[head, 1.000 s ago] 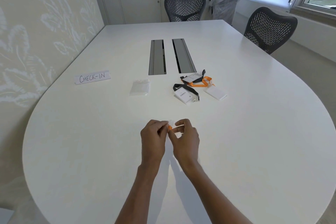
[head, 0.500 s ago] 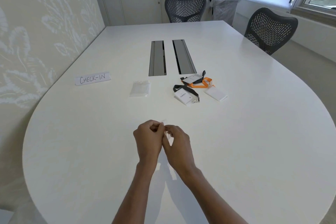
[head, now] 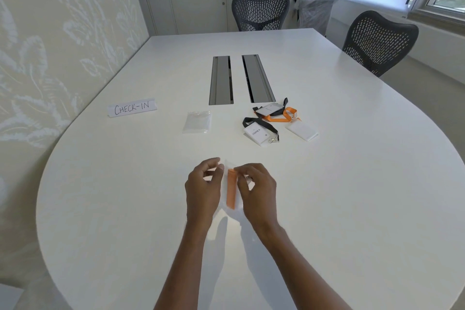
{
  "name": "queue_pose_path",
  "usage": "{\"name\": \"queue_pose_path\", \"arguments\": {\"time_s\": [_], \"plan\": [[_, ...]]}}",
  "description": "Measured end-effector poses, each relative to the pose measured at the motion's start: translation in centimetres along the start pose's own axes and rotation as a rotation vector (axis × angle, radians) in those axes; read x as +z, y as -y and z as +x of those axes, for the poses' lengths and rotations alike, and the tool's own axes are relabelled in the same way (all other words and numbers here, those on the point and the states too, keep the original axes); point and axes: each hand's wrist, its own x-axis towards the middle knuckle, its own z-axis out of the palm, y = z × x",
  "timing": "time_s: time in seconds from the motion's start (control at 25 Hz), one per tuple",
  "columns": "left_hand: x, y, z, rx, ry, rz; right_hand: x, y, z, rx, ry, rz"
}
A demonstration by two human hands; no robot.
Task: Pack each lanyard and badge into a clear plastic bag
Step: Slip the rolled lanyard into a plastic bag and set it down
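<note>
Between my hands a clear plastic bag (head: 227,187) hangs upright over the white table (head: 352,184), with a folded orange lanyard (head: 231,190) inside it. My left hand (head: 203,187) pinches the bag's top left edge; my right hand (head: 256,190) pinches its right side. Farther back lie a black lanyard with a white badge (head: 259,131), an orange lanyard (head: 284,116) with another badge (head: 268,109) and a plain white card (head: 303,131). A stack of empty clear bags (head: 197,122) lies left of them.
A paper sign reading CHECK-IN (head: 132,107) sits at the left. Two grey cable hatches (head: 239,79) are set into the table's middle. Two dark mesh chairs (head: 260,11) stand at the far end and right side. A patterned wall runs along the left.
My hands were pressed close together on the bag's top; now they have drawn apart, and the bag with the orange lanyard shows between them.
</note>
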Motion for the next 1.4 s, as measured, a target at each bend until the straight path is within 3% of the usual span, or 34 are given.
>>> {"name": "queue_pose_path", "arguments": {"time_s": [0.28, 0.44, 0.76, 0.92, 1.2, 1.4], "plan": [[-1.5, 1.5, 1.0, -0.038, 0.227, -0.167, -2.3, -0.7, 1.8, -0.17, 0.132, 0.012], [-2.2, 1.7, 1.3, 0.003, 0.32, -0.233, -3.3, -1.3, 2.5, -0.126, 0.193, 0.089], [-1.9, 1.8, 1.0, 0.028, 0.23, -0.303, -3.9, -2.3, 2.6, 0.225, 0.239, 0.286], [-2.8, 2.1, 1.3, 0.022, 0.257, -0.243, -4.7, -2.4, 2.9, 0.271, 0.258, 0.382], [-2.5, 2.5, 1.0, 0.1, 0.174, -0.069, -4.7, -2.3, 3.1, 0.24, 0.28, 0.267], [-2.5, 2.5, 1.0, 0.072, 0.191, -0.097, -4.6, -2.1, 2.9, 0.262, 0.285, 0.241]]}}
